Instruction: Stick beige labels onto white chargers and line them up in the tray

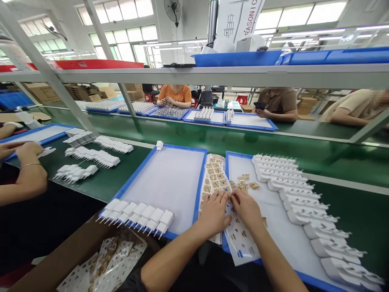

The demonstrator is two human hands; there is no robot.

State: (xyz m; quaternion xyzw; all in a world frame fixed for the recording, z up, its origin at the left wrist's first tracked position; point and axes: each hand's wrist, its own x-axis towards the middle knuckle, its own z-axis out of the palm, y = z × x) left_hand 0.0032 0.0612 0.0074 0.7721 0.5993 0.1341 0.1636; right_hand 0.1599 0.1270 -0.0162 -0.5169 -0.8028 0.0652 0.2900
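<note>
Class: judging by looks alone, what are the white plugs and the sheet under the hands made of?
White plugs: probably moulded plastic, smooth and matt, with uniform blocks. Sheet: seemingly thin paper backing, bending at the tray edge, with tan labels. Left hand and right hand press it.

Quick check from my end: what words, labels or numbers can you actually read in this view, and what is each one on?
"RASON I C": partial dark lettering, cut off, on the white banner hanging behind the upper shelf, beside a logo too small to make out.
Sticker sheet under the left hand and right hand: printed marks too small to read.
White chargers in the blue tray: no text legible.
</note>
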